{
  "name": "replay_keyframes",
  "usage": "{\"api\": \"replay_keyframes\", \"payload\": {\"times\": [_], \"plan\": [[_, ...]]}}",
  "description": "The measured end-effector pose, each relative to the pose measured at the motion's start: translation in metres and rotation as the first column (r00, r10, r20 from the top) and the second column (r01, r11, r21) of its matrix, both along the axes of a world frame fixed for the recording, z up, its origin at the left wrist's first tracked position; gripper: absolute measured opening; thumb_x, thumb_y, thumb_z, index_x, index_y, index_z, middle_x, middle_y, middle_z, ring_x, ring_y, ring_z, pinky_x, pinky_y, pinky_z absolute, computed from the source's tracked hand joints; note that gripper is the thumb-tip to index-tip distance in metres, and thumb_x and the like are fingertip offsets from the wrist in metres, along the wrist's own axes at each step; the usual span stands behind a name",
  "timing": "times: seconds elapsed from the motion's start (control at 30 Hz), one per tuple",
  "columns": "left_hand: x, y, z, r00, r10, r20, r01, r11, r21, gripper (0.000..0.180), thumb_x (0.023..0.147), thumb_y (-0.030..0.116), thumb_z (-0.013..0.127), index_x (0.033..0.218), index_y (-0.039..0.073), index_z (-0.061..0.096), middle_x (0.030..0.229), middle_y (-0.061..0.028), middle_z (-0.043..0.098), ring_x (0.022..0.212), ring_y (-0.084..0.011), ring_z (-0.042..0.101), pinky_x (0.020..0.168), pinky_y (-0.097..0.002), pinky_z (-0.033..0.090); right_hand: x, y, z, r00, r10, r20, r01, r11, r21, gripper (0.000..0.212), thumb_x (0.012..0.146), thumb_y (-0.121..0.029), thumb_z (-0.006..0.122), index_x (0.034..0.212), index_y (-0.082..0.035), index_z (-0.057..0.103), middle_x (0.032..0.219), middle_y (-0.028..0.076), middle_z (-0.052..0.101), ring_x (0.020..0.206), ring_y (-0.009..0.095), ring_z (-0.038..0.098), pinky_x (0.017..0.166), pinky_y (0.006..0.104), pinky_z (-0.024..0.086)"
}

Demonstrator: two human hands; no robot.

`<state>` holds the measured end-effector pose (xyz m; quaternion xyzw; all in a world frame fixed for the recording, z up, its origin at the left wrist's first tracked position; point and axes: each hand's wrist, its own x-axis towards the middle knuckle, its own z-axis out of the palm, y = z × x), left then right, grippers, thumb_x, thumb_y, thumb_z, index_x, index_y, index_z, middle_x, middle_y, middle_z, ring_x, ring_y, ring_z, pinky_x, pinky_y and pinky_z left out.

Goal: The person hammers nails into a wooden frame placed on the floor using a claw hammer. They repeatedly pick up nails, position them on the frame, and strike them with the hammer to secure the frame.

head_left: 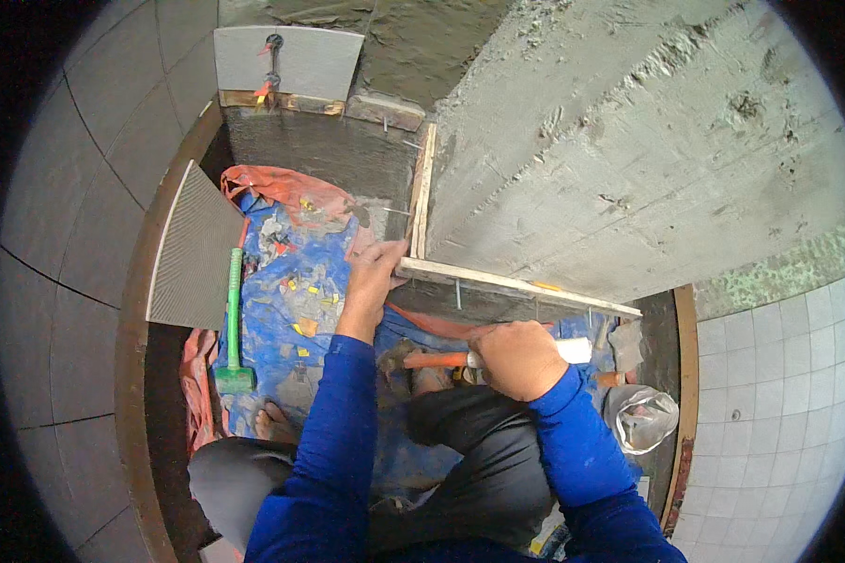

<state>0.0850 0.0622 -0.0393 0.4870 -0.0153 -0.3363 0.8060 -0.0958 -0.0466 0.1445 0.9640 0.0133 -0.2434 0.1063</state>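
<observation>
A long wooden strip [526, 285] runs along the lower edge of the grey mortar surface [620, 169]. It meets a second wooden strip [424, 188] at a corner. My left hand [374, 277] is closed at that corner, fingers on the end of the long strip; whether a small nail is between them I cannot tell. Nails such as this one [458, 294] stick out of the long strip. Below it, my right hand [523, 361] grips a hammer [439, 359] with an orange and white handle. The hammer's head, to the left, is blurred.
A blue tarp [282, 361] with debris lies under my bare feet. To the left are a green mallet [235, 378] and a ridged grey tile [192, 249]. Red plastic sheeting [291, 188] is bunched behind. A whitish bucket-like container [640, 418] stands at right, near the tiled wall [770, 413].
</observation>
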Motion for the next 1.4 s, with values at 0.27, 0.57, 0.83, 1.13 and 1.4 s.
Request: {"api": "replay_keyframes", "payload": {"times": [0.27,0.57,0.83,1.13,1.4], "plan": [[0.001,-0.014,0.021,0.996,0.035,-0.076,-0.028,0.995,0.096,0.033,0.101,0.039,0.07,0.121,0.013,0.073,0.106,0.0001,0.075,0.09,-0.0161,0.069,0.078,-0.0331,0.053,-0.03,-0.029,-0.009,0.999,-0.045,-0.014,0.045,0.999,0.021,0.03,0.084,-0.019,0.071,0.113,-0.012,0.077,0.091,0.017,0.077,0.084,0.038,0.076,0.076,0.0484,0.061],[-0.009,-0.019,0.001,0.972,0.233,0.027,-0.233,0.972,0.001,0.036,0.098,0.037,0.073,0.119,0.007,0.075,0.118,-0.0065,0.071,0.105,-0.0212,0.066,0.086,-0.0366,0.052,-0.033,-0.011,0.048,0.982,-0.165,0.093,0.161,0.986,0.049,0.039,0.082,-0.022,0.08,0.119,-0.014,0.074,0.09,0.018,0.076,0.085,0.042,0.073,0.076,0.0498,0.058],[-0.055,-0.024,0.009,0.828,0.341,0.445,-0.392,0.919,0.026,0.056,0.086,0.018,0.084,0.134,0.0,0.063,0.137,-0.0184,0.061,0.125,-0.0357,0.062,0.107,-0.041,0.049,0.005,0.05,0.132,0.963,-0.17,0.207,0.107,0.953,0.283,0.037,0.098,-0.016,0.068,0.133,-0.005,0.06,0.112,0.026,0.068,0.103,0.049,0.067,0.084,0.0538,0.054],[-0.067,-0.043,0.047,0.7,0.484,0.526,-0.662,0.716,0.222,0.067,0.066,0.019,0.094,0.124,0.003,0.064,0.117,-0.0189,0.065,0.116,-0.043,0.057,0.101,-0.0502,0.046,0.227,0.092,0.117,0.933,0.359,0.035,-0.337,0.902,-0.27,0.053,0.095,-0.012,0.062,0.147,-0.008,0.054,0.105,0.026,0.073,0.095,0.044,0.073,0.081,0.0546,0.059],[-0.068,-0.052,0.037,0.686,0.523,0.506,-0.678,0.712,0.183,0.065,0.071,0.018,0.091,0.128,0.001,0.065,0.126,-0.0195,0.061,0.12,-0.0432,0.054,0.104,-0.0521,0.046,0.317,0.11,0.075,0.86,0.451,-0.24,-0.509,0.794,-0.331,0.031,0.104,-0.027,0.059,0.123,-0.004,0.07,0.093,0.026,0.073,0.089,0.047,0.071,0.079,0.054,0.056]]}}
